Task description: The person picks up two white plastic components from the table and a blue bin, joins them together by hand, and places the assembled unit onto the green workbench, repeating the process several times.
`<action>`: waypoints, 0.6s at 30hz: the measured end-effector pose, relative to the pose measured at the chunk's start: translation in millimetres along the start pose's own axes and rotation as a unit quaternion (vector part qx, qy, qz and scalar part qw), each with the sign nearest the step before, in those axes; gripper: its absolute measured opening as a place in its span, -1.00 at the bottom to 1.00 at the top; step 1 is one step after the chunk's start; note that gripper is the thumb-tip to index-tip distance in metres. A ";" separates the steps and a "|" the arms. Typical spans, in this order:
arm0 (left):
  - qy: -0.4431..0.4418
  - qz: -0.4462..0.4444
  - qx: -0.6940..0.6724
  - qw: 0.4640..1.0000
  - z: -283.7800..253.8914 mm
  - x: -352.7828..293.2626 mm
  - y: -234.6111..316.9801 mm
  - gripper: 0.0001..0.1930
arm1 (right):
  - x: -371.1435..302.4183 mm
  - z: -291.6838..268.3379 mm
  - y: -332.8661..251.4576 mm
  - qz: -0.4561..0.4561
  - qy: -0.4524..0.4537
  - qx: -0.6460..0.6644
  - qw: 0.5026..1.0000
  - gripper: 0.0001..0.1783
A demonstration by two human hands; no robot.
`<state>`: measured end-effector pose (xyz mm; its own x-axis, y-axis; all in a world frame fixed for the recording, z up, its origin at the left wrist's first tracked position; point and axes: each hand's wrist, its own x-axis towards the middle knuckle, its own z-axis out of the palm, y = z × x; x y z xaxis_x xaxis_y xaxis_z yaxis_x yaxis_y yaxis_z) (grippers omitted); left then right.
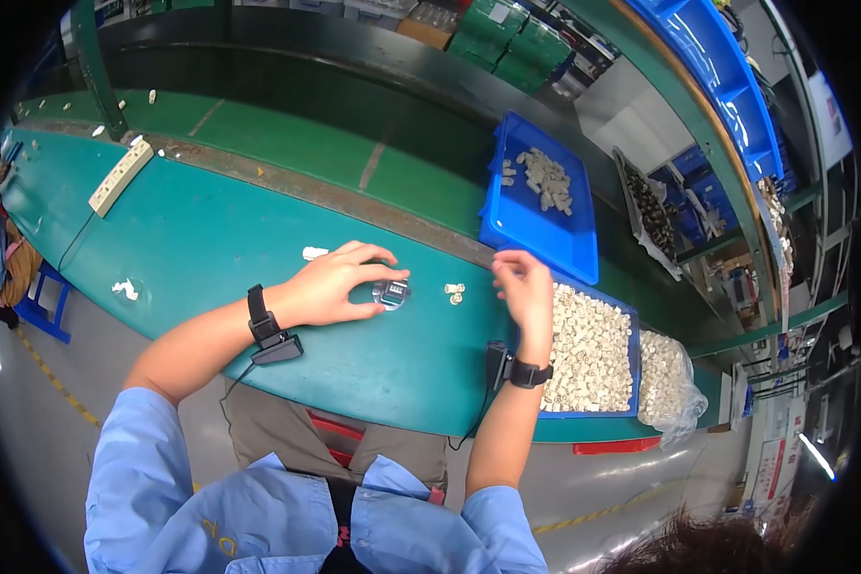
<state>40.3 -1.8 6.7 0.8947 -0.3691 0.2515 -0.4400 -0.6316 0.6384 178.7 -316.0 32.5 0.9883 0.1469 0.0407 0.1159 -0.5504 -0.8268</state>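
My left hand (340, 285) is over the bench with its thumb and fingers around a small clear-and-dark fixture (391, 293), gripping it at its sides. Right of that fixture, a few small white fittings (455, 291) lie on the green mat. My right hand (526, 290) is raised beside the blue bins with its fingers curled in toward the thumb; whatever is between the fingertips, if anything, is too small to make out. Behind my left hand lies another white piece (314, 253).
A blue bin full of white fittings (588, 354) stands right of my right forearm, next to a clear bag of more (665, 381). Farther back is a blue bin (569, 234) with some pieces. A power strip (121, 178) lies at left; a person (10, 249) sits beyond.
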 end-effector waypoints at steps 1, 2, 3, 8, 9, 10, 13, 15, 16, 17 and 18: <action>-0.001 -0.003 0.014 1.000 -2.7 0.0 -0.2 -0.33 | -7.9 5.6 -2.8 -0.021 -0.033 -0.055 0.998 -0.77; -0.002 -0.007 0.029 1.000 -3.4 -0.9 -0.9 -0.32 | -14.7 11.3 -5.5 -0.042 -0.066 -0.108 0.991 -0.78; -0.002 -0.009 0.029 1.000 -2.4 -2.2 -2.3 -0.32 | -20.6 17.3 -7.6 -0.042 -0.069 -0.108 0.991 -0.78; 0.017 0.010 0.034 0.999 -7.5 1.0 -2.3 -0.21 | -24.2 39.7 -2.9 -0.195 -0.072 -0.224 0.952 -0.69; 0.023 0.008 0.031 0.999 -13.9 3.6 1.5 -0.18 | -25.3 42.7 3.4 -0.199 -0.070 -0.215 0.954 -0.68; 0.029 0.007 0.027 0.999 -20.1 6.0 3.2 -0.14 | -26.5 45.4 9.0 -0.202 -0.067 -0.205 0.955 -0.67; -0.001 -0.060 0.088 0.994 -52.3 -0.1 -8.2 -0.16 | -30.4 39.3 -3.8 -0.178 -0.069 -0.165 0.968 -0.71; -0.015 -0.097 0.124 0.987 -65.3 -0.6 -23.3 -0.17 | -32.4 42.0 -15.4 -0.169 -0.072 -0.139 0.973 -0.73; -0.047 -0.116 0.101 0.987 -68.5 -0.9 -31.5 -0.23 | -35.6 43.3 -21.3 -0.132 -0.070 -0.061 0.987 -0.75; -0.078 -0.135 0.078 0.985 -70.7 -1.9 -39.0 -0.29 | -38.9 44.7 -26.8 -0.094 -0.069 0.017 0.993 -0.76; -0.108 -0.155 0.054 0.980 -72.8 -4.2 -43.3 -0.35 | -41.3 46.6 -31.4 -0.054 -0.067 0.094 0.992 -0.78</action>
<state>61.2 76.8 30.9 0.9548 -0.2761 -0.1098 -0.1653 -0.8006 0.5759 129.6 -266.4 30.6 0.9474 0.3121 0.0706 0.1879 -0.3640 -0.9122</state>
